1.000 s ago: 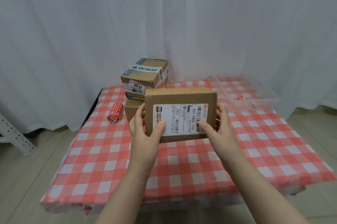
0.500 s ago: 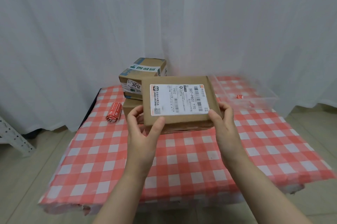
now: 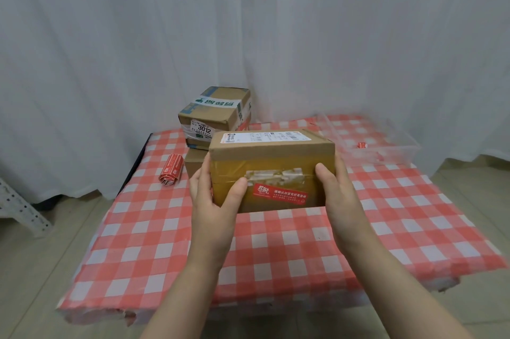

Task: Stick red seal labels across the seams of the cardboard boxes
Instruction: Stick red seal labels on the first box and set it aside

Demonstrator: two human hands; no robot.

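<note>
Worktop under a red-and-white checked cloth. Back edge sits against a white curtain. A dark rim shows along the left edge, and the cloth hangs crumpled over the near edge. Floor shows on the left, right and near sides, with a white metal rack on the floor off the left edge. A wide run of cloth shows between the hands and the near edge, and more to the right.

At back left, a stack of boxes stands close to the curtain. A roll of red labels lies left of the stack, near the left edge. A clear plastic bin sits at the back right corner.

The cardboard box is held mid-worktop, in front of the stack, taped side facing the camera and shipping label on top. Cannot tell if its lower edge touches the cloth. Left hand grips the left end, thumb on the near face and fingers round the side. Right hand grips the right end the same way.

A red seal label is stuck on the near face just below the taped seam, slightly tilted. It sits between the two thumbs, its left end just beside the left thumb tip.
</note>
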